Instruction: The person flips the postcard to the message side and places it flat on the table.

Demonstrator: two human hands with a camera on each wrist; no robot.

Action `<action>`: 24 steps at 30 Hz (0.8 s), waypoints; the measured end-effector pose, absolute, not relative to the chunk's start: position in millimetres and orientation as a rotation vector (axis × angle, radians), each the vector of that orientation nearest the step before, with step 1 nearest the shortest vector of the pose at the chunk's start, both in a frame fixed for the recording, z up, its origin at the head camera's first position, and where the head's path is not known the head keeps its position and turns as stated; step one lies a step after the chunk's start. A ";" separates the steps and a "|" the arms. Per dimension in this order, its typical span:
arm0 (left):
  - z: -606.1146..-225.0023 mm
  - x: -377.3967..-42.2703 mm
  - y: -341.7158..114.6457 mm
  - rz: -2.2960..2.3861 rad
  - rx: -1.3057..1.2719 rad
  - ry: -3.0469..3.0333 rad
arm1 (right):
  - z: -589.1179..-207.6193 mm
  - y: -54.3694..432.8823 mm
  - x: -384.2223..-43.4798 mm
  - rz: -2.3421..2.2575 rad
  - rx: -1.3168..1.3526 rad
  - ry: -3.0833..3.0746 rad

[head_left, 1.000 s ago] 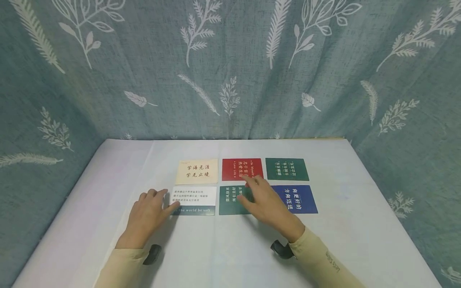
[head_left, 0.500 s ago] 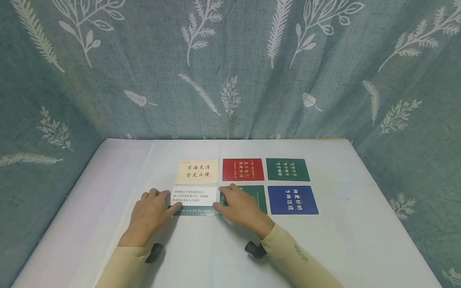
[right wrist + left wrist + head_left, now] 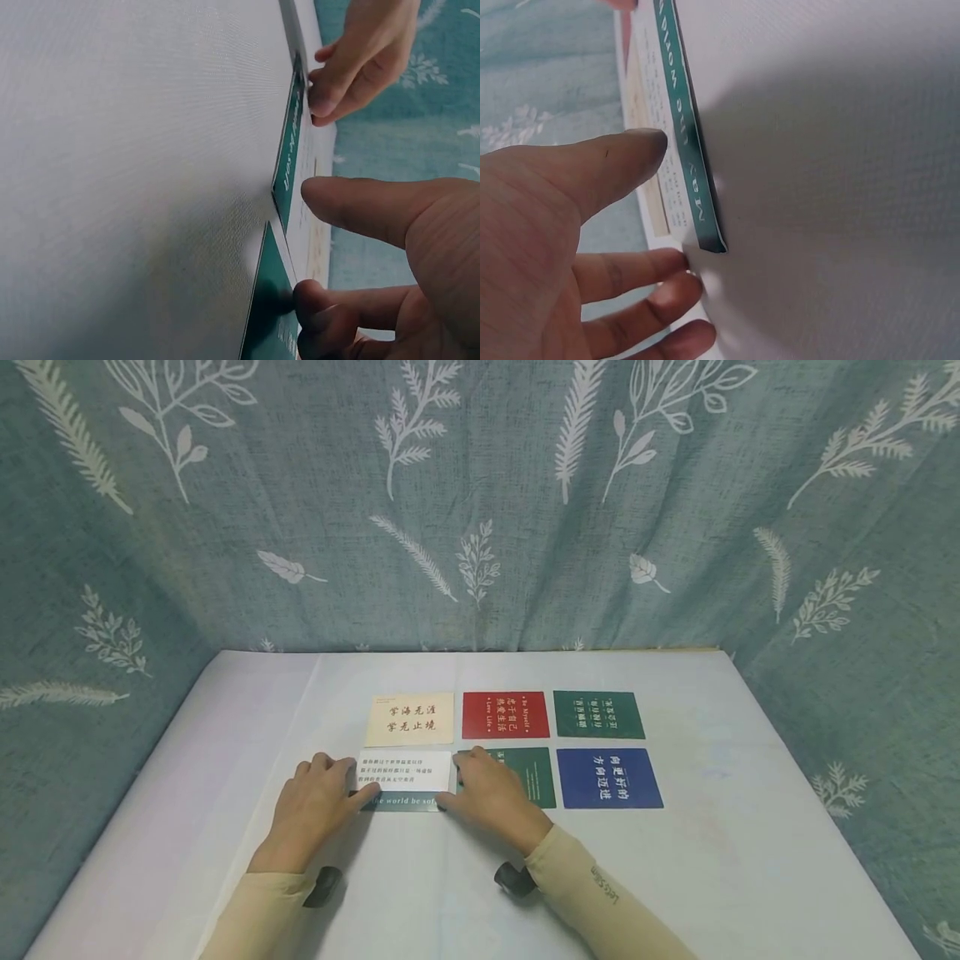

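Note:
A white card with a dark teal band (image 3: 405,777) lies flat at the front left of the card group. At its left edge is my left hand (image 3: 311,810), thumb over the lower left corner. In the left wrist view the thumb (image 3: 630,154) and fingers are spread around that end. My right hand (image 3: 491,797) is at the card's right end, its thumb (image 3: 352,202) over the lower right corner. Its fingertips (image 3: 319,311) are by the neighbouring green card (image 3: 536,777), partly covering it. Neither hand visibly lifts a card; firm contact is hard to tell.
Behind lie a cream card (image 3: 411,718), a red card (image 3: 540,714) and a dark green card (image 3: 633,727). A blue card (image 3: 645,777) is at the front right. All rest on a white table (image 3: 750,860), with a leaf-patterned curtain (image 3: 525,568) around it.
My right hand has moved left from over the green and blue cards to the white card's right end. The left hand has barely moved. The cards look unmoved.

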State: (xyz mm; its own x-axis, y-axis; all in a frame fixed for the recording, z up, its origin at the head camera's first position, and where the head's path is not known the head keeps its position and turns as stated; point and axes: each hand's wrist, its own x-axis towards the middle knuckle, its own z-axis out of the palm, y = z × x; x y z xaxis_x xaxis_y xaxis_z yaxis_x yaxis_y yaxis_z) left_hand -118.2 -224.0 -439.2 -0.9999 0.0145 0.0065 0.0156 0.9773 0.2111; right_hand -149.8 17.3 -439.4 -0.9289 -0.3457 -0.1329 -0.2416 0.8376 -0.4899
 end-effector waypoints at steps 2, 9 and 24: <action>-439.7 -117.9 -223.5 -0.339 -0.019 -3.112 | -440.6 16.4 -150.2 -0.700 -0.450 2.812; -440.3 -116.2 -221.9 -0.351 -0.014 -3.101 | -440.1 14.6 -150.3 -0.675 -0.438 2.823; -437.0 -117.6 -216.7 -0.410 0.021 -3.104 | -436.4 4.4 -149.5 -0.350 -0.508 3.016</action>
State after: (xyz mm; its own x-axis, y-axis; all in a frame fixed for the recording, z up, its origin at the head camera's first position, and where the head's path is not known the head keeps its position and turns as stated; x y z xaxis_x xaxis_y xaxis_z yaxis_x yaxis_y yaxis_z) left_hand -117.6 -216.7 -437.0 -0.9999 -0.0147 0.0090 -0.0119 0.9656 0.2597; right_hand -149.5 4.4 -436.4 -0.9435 -0.3305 -0.0247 -0.3161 0.9197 -0.2329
